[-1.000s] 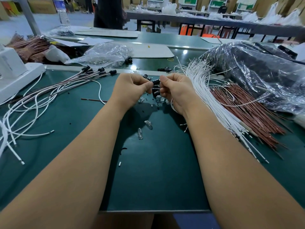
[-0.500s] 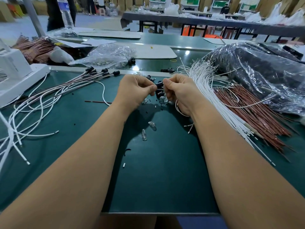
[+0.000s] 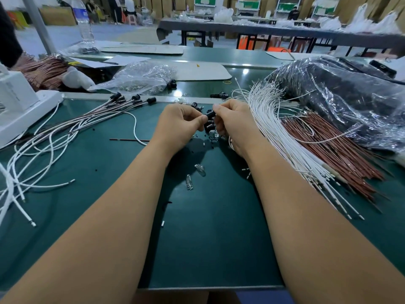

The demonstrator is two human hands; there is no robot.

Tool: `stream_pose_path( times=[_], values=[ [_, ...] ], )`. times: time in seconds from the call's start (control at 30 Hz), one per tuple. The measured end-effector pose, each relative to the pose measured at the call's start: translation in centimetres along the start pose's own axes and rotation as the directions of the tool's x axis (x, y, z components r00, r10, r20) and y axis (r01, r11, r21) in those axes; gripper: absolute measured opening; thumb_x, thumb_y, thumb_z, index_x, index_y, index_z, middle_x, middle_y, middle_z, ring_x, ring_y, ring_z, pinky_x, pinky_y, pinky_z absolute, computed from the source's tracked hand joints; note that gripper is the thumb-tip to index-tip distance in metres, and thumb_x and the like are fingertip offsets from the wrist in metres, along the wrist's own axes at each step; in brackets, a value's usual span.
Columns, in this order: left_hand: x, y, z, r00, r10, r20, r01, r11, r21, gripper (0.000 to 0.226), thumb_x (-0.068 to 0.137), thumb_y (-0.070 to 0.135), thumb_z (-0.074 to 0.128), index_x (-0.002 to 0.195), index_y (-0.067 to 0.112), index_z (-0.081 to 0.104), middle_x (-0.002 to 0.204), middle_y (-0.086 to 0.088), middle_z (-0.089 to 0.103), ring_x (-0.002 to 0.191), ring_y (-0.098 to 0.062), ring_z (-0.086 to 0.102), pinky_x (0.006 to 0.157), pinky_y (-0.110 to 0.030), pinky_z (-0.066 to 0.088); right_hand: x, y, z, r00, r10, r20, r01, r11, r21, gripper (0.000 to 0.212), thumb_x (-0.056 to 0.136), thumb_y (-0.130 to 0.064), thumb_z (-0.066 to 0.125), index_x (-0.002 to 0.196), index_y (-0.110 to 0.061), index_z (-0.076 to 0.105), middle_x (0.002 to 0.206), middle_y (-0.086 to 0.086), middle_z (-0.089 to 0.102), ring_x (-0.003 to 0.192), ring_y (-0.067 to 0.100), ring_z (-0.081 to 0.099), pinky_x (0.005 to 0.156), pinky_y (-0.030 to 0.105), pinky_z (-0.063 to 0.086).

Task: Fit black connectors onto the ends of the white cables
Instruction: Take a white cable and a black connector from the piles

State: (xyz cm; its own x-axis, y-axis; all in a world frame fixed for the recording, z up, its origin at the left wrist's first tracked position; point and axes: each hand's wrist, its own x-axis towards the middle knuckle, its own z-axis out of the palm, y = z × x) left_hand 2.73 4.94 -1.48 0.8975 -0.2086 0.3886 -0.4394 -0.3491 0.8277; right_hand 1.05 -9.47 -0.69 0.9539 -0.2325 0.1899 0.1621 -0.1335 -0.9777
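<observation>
My left hand (image 3: 178, 123) and my right hand (image 3: 233, 121) meet over the middle of the green mat, both pinching one small black connector (image 3: 210, 115) between their fingertips. A white cable (image 3: 230, 144) loops out under my right palm; its end is hidden by the fingers. More loose black connectors (image 3: 209, 127) lie just below the held one. A thick fan of bare white cables (image 3: 276, 132) lies to the right. Finished cables with black connectors (image 3: 131, 99) on their ends lie to the left.
Reddish-brown wires (image 3: 333, 150) lie beside the white fan, under a dark plastic bag (image 3: 350, 102). Small clear glass bulbs (image 3: 189, 182) sit on the mat near my wrists. A white machine (image 3: 19, 106) stands far left; a clear bag (image 3: 142, 77) and a water bottle (image 3: 84, 20) lie behind.
Both hands stay together on the connector with only small finger movements. The view has shifted slightly, so the hands sit a little lower in the frame.
</observation>
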Motion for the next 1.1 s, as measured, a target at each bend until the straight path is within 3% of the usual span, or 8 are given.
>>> stream_pose_path(
  times=[0.17,0.3,0.5,0.7,0.83,1.1],
  values=[
    [0.2,-0.1,0.0,0.999,-0.03,-0.015,0.03,1.0,-0.003,0.014,0.088,0.018,0.069,0.078,0.009,0.073,0.071,-0.003,0.071,0.063,-0.014,0.056,0.062,-0.023,0.045,0.2,0.2,0.3,0.996,-0.029,-0.085,0.024,0.998,-0.058,0.017,0.096,-0.02,0.057,0.08,-0.017,0.051,0.071,0.003,0.053,0.051,0.008,0.045,0.049,0.022,0.037],
    [0.2,-0.2,-0.1,0.999,-0.052,-0.01,0.052,0.999,-0.001,0.013,0.089,0.011,0.066,0.082,0.003,0.074,0.075,-0.012,0.071,0.059,-0.016,0.05,0.054,-0.02,0.04,0.3,0.0,-0.6,0.986,-0.005,-0.166,0.01,1.0,0.03,0.011,0.097,-0.015,0.055,0.085,-0.016,0.053,0.068,0.001,0.054,0.049,0.007,0.046,0.048,0.02,0.041],
    [0.2,-0.1,-0.1,0.995,-0.089,-0.038,0.087,0.995,-0.05,0.013,0.089,0.008,0.063,0.082,0.005,0.073,0.072,-0.008,0.067,0.043,-0.002,0.036,0.044,-0.012,0.031,0.3,-0.5,-0.7,0.994,0.049,-0.096,-0.028,0.978,0.208,0.015,0.088,0.003,0.055,0.083,-0.01,0.061,0.067,0.006,0.062,0.052,0.012,0.057,0.05,0.021,0.049],
    [0.2,0.0,-0.1,0.993,-0.111,-0.043,0.11,0.993,-0.038,0.012,0.089,0.011,0.064,0.081,0.007,0.073,0.083,-0.019,0.071,0.057,-0.012,0.044,0.048,-0.013,0.034,0.0,-0.6,-0.8,1.0,0.021,-0.008,-0.019,0.973,0.231,0.017,0.09,0.002,0.057,0.082,-0.007,0.069,0.065,0.005,0.063,0.058,0.013,0.059,0.056,0.022,0.053],
    [0.1,0.1,-0.2,0.993,-0.112,-0.036,0.11,0.993,-0.039,0.012,0.089,0.011,0.064,0.081,0.008,0.073,0.08,-0.016,0.07,0.063,-0.015,0.047,0.05,-0.013,0.034,-0.1,-0.7,-0.7,1.0,0.025,-0.014,-0.022,0.977,0.211,0.012,0.09,0.001,0.059,0.086,-0.007,0.067,0.07,0.006,0.063,0.058,0.011,0.06,0.058,0.022,0.054],
    [0.0,0.1,-0.2,0.993,-0.108,-0.049,0.105,0.993,-0.048,0.012,0.089,0.012,0.064,0.082,0.008,0.073,0.075,-0.009,0.068,0.058,-0.011,0.046,0.049,-0.013,0.035,-0.2,-0.7,-0.8,0.999,0.04,-0.014,-0.037,0.982,0.187,0.013,0.089,0.001,0.061,0.08,-0.007,0.065,0.072,0.008,0.064,0.055,0.011,0.06,0.055,0.022,0.053]
  ],
)
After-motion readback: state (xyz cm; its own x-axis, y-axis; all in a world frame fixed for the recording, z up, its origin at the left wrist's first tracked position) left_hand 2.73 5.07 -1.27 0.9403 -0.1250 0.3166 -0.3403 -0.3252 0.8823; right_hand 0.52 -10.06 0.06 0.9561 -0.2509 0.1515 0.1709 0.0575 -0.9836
